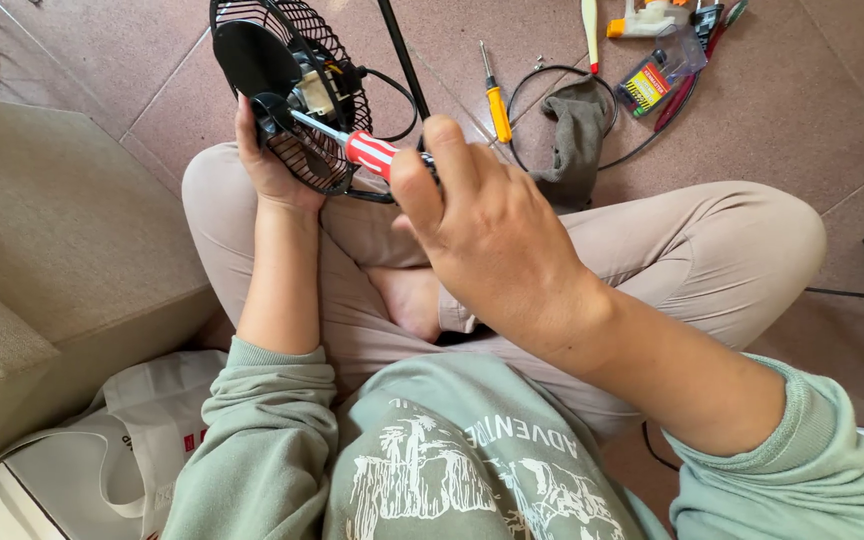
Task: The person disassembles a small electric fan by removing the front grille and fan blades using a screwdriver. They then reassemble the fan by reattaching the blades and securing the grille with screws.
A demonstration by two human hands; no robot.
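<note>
A small black fan (287,85) with a wire rear grille and an exposed motor is held up above my crossed legs. My left hand (267,160) grips it from below, fingers around the black motor housing. My right hand (477,225) is closed on a screwdriver with a red and white handle (370,152). Its metal shaft points left into the back of the fan motor. A black cable runs from the fan toward the floor.
On the tiled floor ahead lie a yellow-handled screwdriver (497,105), a grey rag (577,135) over a looped black cable, and several tools and a small packet (652,80). A beige cushion (52,240) is at my left, a white bag (142,430) beside my knee.
</note>
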